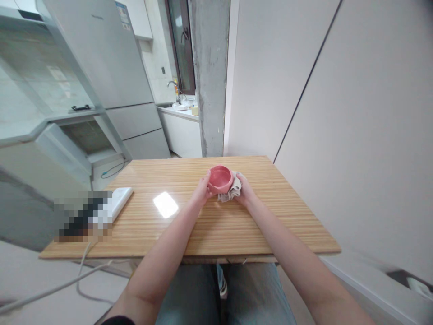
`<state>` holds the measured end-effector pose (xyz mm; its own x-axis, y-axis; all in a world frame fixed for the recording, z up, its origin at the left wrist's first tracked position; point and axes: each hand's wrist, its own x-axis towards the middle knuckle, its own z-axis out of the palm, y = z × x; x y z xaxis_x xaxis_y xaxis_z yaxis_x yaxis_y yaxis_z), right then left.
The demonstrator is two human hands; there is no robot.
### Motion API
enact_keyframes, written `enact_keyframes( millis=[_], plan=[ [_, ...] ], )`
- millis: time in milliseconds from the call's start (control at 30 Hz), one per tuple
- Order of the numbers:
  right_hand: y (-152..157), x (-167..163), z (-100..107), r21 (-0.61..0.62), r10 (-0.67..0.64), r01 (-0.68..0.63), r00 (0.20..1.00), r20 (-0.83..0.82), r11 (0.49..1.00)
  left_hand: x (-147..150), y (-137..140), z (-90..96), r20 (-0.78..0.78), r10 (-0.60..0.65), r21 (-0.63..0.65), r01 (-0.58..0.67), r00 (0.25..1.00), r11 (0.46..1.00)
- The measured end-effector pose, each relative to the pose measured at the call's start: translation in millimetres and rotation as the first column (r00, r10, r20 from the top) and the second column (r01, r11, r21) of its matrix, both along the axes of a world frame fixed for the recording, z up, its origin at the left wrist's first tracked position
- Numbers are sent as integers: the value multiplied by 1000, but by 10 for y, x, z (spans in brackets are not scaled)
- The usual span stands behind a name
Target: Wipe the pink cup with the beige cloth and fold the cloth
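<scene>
A pink bowl (220,179) is held up over the far middle of the wooden table, its opening tilted toward me. My left hand (204,187) is closed on the bowl's left side. A greyish cloth (232,192) lies bunched against the bowl's right and lower side. My right hand (244,188) grips this cloth and presses it to the bowl; some of its fingers are hidden behind the cloth.
The wooden table (291,230) spans the space before me. At its left stand a white box-like item (120,201) and a blurred-out dark object (83,221), with a white cable (61,287) hanging by the near left edge. A pale wall panel (355,135) rises on the right.
</scene>
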<state>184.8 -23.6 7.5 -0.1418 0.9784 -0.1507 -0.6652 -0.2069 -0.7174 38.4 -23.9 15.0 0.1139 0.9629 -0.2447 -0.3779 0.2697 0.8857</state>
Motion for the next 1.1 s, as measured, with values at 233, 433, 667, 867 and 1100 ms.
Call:
enact_keyframes(
  millis=[233,433,667,867,1100],
  plan=[
    [8,14,-52,-63,68,-62,992,106,996,-61,66,56,135,199,90,-212,971,973],
    [0,64,-161,-1,106,-114,918,381,994,-181,78,181,411,208,188,-306,888,933],
    [60,70,-213,375,-322,82,698,640,923,-76,-8,159,342,47,223,-129,939,966],
    [38,170,-43,410,-262,4,775,575,912,95,-44,-2,163,-1,247,-40,987,968],
    [177,619,10,370,-475,306,660,582,877,50,-76,-24,-273,-169,309,252,947,917]
  ],
)
